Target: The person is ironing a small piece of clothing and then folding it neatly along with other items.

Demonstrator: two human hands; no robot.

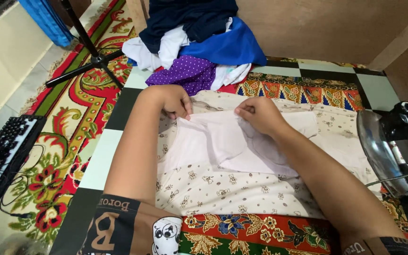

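A small white garment (223,141) lies flat on a cream patterned cloth (213,186) spread over the floor. My left hand (173,100) pinches the garment's upper left edge with closed fingers. My right hand (259,114) pinches the upper edge a little to the right, thumb and fingers closed on the fabric. Both forearms reach in from the bottom of the view.
A pile of clothes (197,42) in dark blue, white and dotted purple sits beyond the hands. An iron (393,146) stands on its heel at the right. A black tripod (95,59) and a keyboard (3,151) are on the patterned rug at left.
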